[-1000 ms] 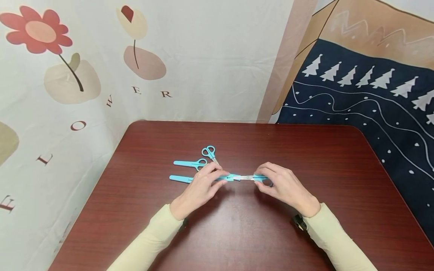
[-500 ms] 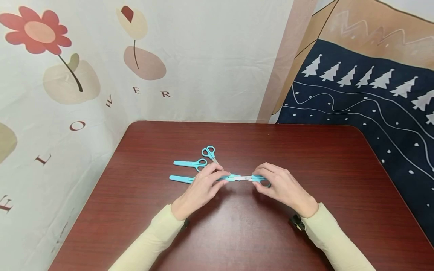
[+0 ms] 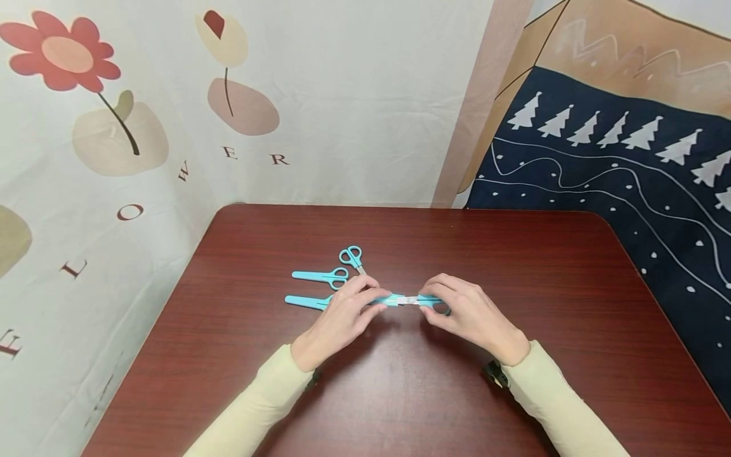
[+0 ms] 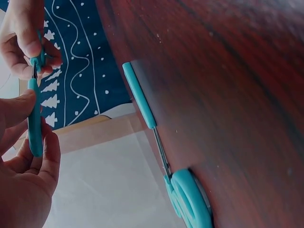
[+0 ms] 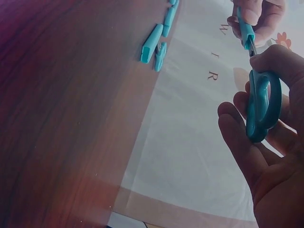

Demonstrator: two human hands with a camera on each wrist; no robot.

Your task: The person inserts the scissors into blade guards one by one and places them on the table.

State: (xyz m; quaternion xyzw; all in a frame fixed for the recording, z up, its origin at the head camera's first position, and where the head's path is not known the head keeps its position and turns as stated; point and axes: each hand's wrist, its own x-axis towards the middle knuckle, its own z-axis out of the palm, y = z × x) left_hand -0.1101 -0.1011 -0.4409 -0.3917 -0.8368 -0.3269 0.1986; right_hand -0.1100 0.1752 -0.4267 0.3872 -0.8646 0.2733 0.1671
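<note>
My left hand [image 3: 341, 315] pinches a turquoise scissor sheath [image 4: 34, 121] between thumb and fingers, above the table. With my right hand [image 3: 475, 312] I grip a pair of scissors [image 5: 255, 107] by its turquoise handles, thumb near the pivot. The blades point left and are partly inside the sheath; a short stretch of bare metal shows between the two hands. Behind my left hand lies another pair of scissors [image 3: 351, 256], its metal blade running toward a sheath [image 4: 139, 95] in the left wrist view.
Farther left on the dark red table [image 3: 514, 254] lie a sheathed pair of scissors [image 3: 313, 276] and, nearer me, another turquoise sheathed piece [image 3: 304, 301], its right end hidden by my left hand. Printed cloths [image 3: 365, 101] hang behind and beside the table.
My right hand has moved left with the scissors, so the blades sit deeper in the sheath and less metal shows. The left hand has shifted slightly right; the scissors on the table stay put.
</note>
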